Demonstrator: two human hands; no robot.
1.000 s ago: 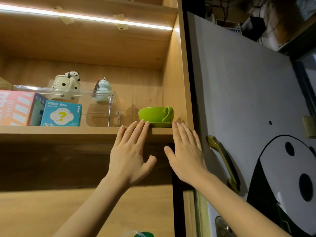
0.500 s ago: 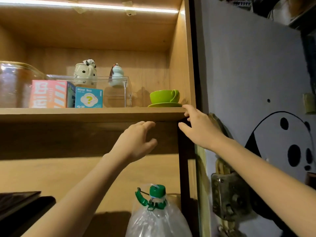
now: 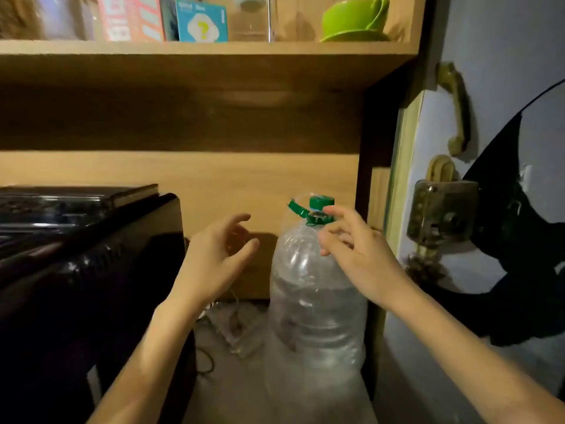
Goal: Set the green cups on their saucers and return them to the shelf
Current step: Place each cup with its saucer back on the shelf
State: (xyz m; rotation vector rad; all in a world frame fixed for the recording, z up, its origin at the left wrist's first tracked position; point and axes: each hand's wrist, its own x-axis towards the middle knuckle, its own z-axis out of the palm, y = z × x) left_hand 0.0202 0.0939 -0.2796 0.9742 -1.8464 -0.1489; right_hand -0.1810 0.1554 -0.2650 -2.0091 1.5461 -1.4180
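Hanging loose with nothing in their grasp, your left hand and right hand sit well below the shelf. One green cup rests on its saucer at the shelf's right end. Judging by that, you're between cups; look for the next pair.

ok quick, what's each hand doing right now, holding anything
Left hand: open, fingers loosely curled, holding nothing.
Right hand: open, fingers spread in front of the water bottle, holding nothing.
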